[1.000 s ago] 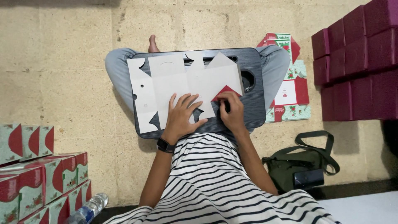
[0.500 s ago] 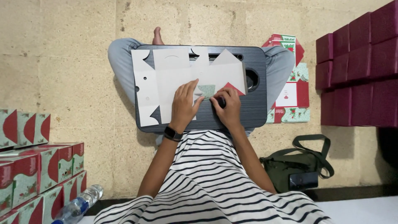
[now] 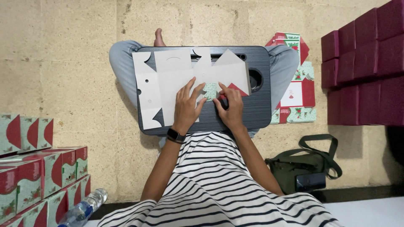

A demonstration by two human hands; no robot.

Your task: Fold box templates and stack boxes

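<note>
Left hand (image 3: 186,106) is lying flat, fingers spread wide, pressing down on the flat cardboard box blank (image 3: 176,82); it is grasping nothing, only holding the sheet against the dark lap tray (image 3: 256,109). Right hand (image 3: 230,108) is lying curled, fingertips pinching at a folded flap near the blank's red-printed corner, thumb side toward the left hand. The blank is spreading across the tray's left and middle, its left edge overhanging the rim slightly; bare tray is showing to the right and along the near edge. Both forearms are reaching forward over the striped shirt (image 3: 210,185), wrists low, a dark watch (image 3: 175,135) sitting on the left wrist.
</note>
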